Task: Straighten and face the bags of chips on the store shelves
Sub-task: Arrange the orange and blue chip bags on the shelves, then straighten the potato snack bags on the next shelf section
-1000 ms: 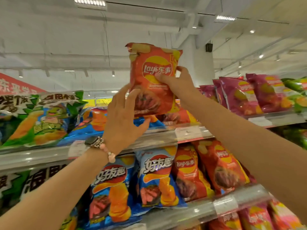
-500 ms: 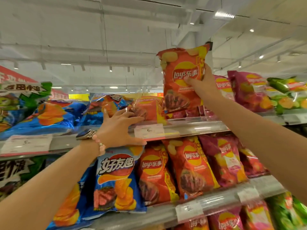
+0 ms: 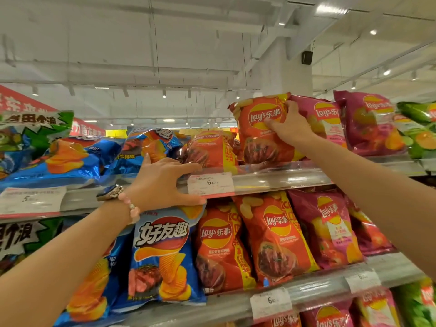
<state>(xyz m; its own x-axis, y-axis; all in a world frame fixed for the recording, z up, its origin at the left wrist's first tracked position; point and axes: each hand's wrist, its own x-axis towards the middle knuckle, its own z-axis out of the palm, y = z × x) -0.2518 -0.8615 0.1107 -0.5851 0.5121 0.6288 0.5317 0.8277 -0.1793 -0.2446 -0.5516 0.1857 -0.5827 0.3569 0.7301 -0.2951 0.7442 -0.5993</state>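
Nearest, the left hand [image 3: 165,182], wearing a pink bead bracelet [image 3: 132,208] and a watch [image 3: 109,192], lies with fingers spread over the front edge of the upper metal shelf [image 3: 278,179], beside a white price label [image 3: 210,184] and in front of a slumped red Lay's bag [image 3: 212,149]. Farther back, the right hand [image 3: 291,125] grips an upright red foil Lay's chip bag [image 3: 257,131], thumb on its face, standing on that shelf just beside a magenta Lay's bag [image 3: 328,121].
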